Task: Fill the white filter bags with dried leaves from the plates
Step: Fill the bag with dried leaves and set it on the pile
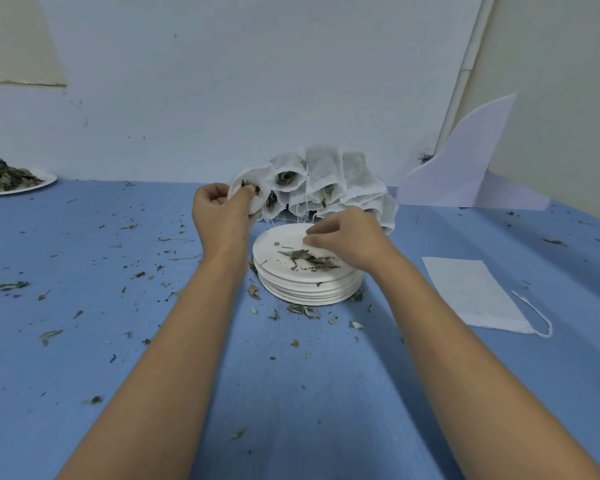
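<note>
Well, the left hand has fingers and thumb curled round the mouth of a white filter bag, pinching its rim. The bag's open end faces the person, and its long axis runs back from the fingertips into the pile of filled bags. The right hand hovers over the stack of plates, fingertips drawn close together; whether they hold anything I cannot tell. A few dried leaves lie on the topmost one, just beneath those fingers. An empty bag lies flat, well right of them.
</note>
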A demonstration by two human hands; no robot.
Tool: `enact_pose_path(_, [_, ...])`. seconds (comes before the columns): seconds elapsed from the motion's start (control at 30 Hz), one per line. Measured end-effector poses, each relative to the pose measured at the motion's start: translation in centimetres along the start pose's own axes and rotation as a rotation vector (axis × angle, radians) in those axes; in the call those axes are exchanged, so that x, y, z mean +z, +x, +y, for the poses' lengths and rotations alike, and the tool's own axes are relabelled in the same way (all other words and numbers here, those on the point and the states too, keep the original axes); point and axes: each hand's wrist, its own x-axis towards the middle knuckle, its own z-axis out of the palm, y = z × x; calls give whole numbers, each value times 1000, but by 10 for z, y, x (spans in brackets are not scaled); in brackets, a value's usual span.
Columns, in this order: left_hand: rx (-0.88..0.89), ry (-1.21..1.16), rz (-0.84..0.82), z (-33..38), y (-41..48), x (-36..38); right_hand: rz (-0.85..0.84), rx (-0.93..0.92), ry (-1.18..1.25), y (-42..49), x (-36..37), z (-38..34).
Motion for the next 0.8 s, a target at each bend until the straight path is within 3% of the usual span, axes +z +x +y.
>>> enact_pose_path(0.1, [9,40,-9,-2,-2,1,-13,23,-41,2,-4,0])
enact_pose_path(0.3, [14,72,-1,-1,-3,1,-278,-50,-224,-2,14,-8])
enact_pose_path(0.47, [6,77,3,-2,-2,1,-343,-87,-153,-6,7,-13])
enact_pose_path(0.7, [10,68,11,-2,-2,1,-212,-77,125,-4,5,-10])
enact_pose_path(0.8, [11,73,8,-3,-2,0,-194,-151,-9,-4,1,-9])
